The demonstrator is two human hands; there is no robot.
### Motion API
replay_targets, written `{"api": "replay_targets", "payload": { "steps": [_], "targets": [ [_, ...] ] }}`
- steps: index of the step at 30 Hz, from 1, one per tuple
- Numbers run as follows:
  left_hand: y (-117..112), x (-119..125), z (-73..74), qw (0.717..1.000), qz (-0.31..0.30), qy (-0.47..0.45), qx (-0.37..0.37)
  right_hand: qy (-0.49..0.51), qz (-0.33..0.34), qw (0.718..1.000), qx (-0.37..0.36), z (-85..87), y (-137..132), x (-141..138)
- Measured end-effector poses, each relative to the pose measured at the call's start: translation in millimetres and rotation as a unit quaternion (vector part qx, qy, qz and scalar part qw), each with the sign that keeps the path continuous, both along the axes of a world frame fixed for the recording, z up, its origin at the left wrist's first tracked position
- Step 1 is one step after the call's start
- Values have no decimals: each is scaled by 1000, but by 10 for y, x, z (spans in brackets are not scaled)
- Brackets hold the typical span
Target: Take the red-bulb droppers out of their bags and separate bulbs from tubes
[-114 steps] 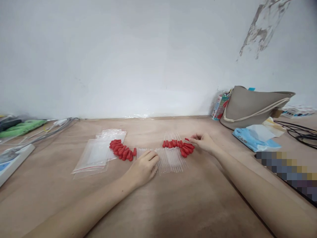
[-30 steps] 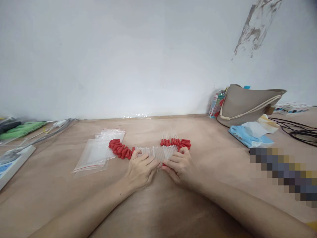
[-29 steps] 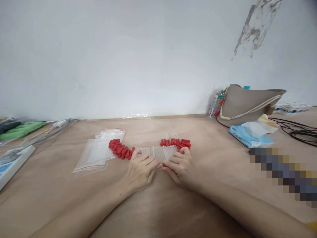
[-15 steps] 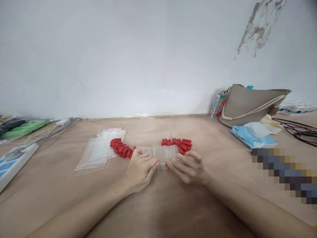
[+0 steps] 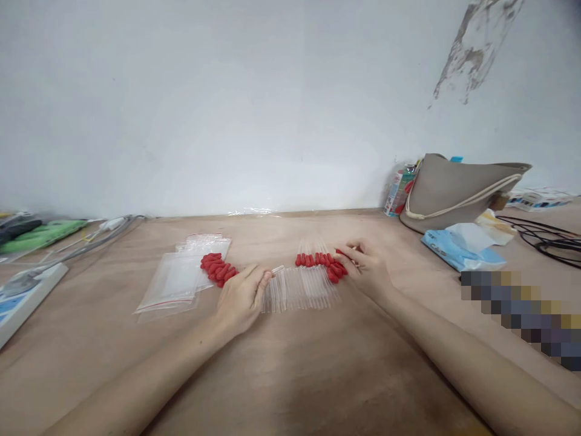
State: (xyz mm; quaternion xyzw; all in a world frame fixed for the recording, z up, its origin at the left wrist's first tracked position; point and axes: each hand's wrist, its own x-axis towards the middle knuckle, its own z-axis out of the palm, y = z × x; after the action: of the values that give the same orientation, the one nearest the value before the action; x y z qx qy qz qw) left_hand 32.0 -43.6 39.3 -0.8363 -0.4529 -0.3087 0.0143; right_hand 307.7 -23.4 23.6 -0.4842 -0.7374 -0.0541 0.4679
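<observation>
My left hand (image 5: 242, 297) pinches a thin clear dropper tube (image 5: 278, 268) between thumb and fingers, just over the left end of a row of similar clear tubes (image 5: 303, 289) on the table. My right hand (image 5: 370, 266) has its fingertips closed on a red rubber bulb (image 5: 339, 251) at the right end of a bunch of red bulbs (image 5: 334, 272). Assembled droppers with red bulbs (image 5: 310, 260) lie behind the row, their clear tips facing the wall. Another pile of red bulbs (image 5: 216, 268) sits left of my left hand, which partly hides it.
Clear zip bags (image 5: 175, 281) lie left of the bulbs. A power strip (image 5: 34, 297) is at the far left, with a green object (image 5: 45, 235) behind. To the right are a grey bag (image 5: 458, 191), a spray can (image 5: 397, 191), a tissue pack (image 5: 454, 248) and black cables (image 5: 544, 239).
My hands have moved apart from the front of the tube row. The left went up and left with a tube; the right went back and right to the red bulbs.
</observation>
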Motion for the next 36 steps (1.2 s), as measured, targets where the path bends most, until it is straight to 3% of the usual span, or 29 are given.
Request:
{"api": "replay_targets", "payload": {
  "steps": [4,7,9,16,26,36],
  "targets": [
    [117,21,-121,997,-30,35,55,73,-30,989,-125,40,284,80],
    [205,27,-224,992,-42,48,104,137,-43,958,-247,48,487,170],
    [237,28,-266,991,-48,53,117,170,-41,944,-279,41,578,224],
    [190,73,-257,986,-80,91,115,130,8,948,-289,-57,631,344],
    [38,157,-260,991,-127,26,38,122,-27,946,-300,-342,835,447],
    [-1,112,-191,988,-108,25,103,107,-32,949,-295,-436,911,523]
  ]
}}
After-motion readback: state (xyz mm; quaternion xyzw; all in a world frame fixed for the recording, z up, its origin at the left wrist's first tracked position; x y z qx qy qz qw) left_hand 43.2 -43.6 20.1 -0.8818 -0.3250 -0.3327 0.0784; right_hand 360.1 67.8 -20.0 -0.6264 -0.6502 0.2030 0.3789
